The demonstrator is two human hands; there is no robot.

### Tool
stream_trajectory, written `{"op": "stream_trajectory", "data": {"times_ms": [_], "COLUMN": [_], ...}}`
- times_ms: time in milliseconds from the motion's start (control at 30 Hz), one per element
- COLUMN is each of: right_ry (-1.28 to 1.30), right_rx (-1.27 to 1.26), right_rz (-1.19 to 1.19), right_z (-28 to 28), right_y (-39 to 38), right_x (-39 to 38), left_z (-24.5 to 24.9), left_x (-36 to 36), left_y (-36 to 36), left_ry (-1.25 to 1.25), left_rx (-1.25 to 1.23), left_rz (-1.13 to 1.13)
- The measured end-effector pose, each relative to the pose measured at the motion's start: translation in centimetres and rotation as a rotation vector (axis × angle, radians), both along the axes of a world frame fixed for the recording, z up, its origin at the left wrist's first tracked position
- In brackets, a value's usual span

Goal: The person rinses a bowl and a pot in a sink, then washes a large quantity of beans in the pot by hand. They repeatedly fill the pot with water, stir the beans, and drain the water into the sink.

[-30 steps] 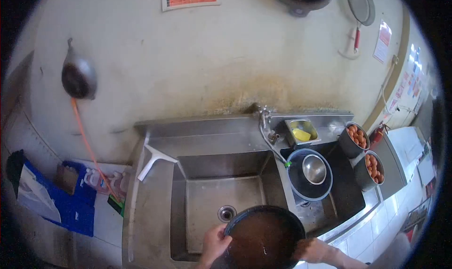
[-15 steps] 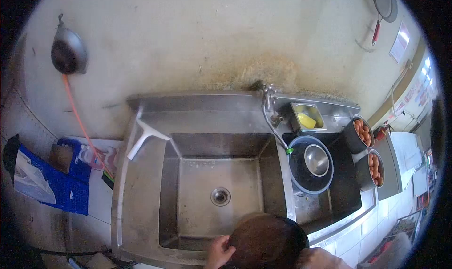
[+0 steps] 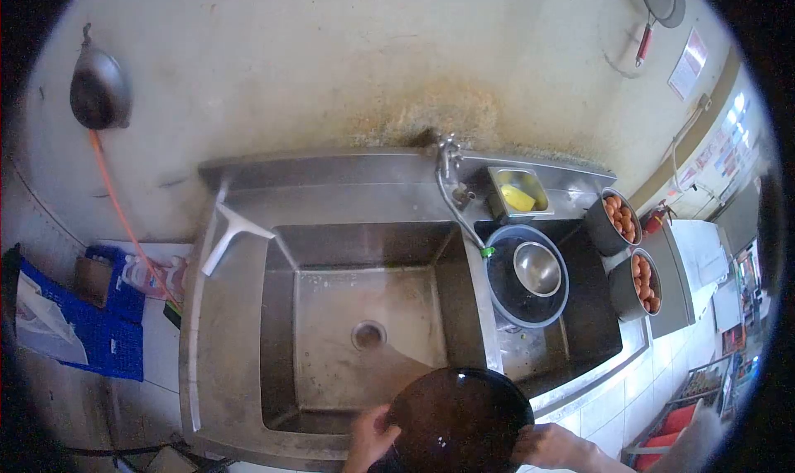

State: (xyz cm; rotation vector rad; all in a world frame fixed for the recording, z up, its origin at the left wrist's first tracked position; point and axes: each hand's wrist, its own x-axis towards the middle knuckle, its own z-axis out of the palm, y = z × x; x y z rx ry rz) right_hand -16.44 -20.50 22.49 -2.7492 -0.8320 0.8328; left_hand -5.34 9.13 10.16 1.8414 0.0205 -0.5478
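Note:
A large dark round pot (image 3: 462, 423) with a glossy brown inside is at the bottom of the view, overlapping the front edge of the big sink basin (image 3: 373, 295). My left hand (image 3: 371, 436) is closed on its left rim, thumb uppermost. Gripping the opposite side is my right hand (image 3: 553, 446), its fingers partly hidden behind the rim. The lower part of the pot runs out of view. Beyond it lies the basin's round drain (image 3: 368, 335).
In the right basin a blue-grey tub (image 3: 564, 295) holds a metal bowl (image 3: 537, 269). Behind it are the tap (image 3: 448, 154) and a metal tray (image 3: 542, 200) with a yellow item. Two egg-filled pots (image 3: 609, 233) stand at right. A white squeegee (image 3: 229, 236) lies left.
The view has shifted, so the sink sits further left and slightly higher. The pot now shows more of its glossy inside; both hands still grip it.

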Motion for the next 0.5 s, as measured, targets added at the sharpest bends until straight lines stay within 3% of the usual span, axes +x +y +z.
{"op": "stream_trajectory", "data": {"times_ms": [100, 233, 367, 500], "right_ry": [-0.151, -0.106, -0.094, -0.091], "right_rx": [0.032, 0.065, 0.084, 0.085], "right_rz": [0.043, 0.076, 0.103, 0.113], "right_z": [0.2, 3.5, 6.0, 7.2], "right_y": [-0.2, 0.2, 0.8, 1.1], "right_x": [0.0, 1.9, 3.6, 4.4], "left_z": [4.3, 3.1, 1.1, 2.2], "left_x": [1.1, 0.5, -0.1, 0.2], "left_y": [-0.6, -0.6, -0.7, -1.0], "left_ry": [0.105, 0.127, 0.07, 0.057], "left_rx": [-0.143, -0.214, -0.055, 0.037], "left_rz": [0.042, 0.039, -0.013, -0.08]}}
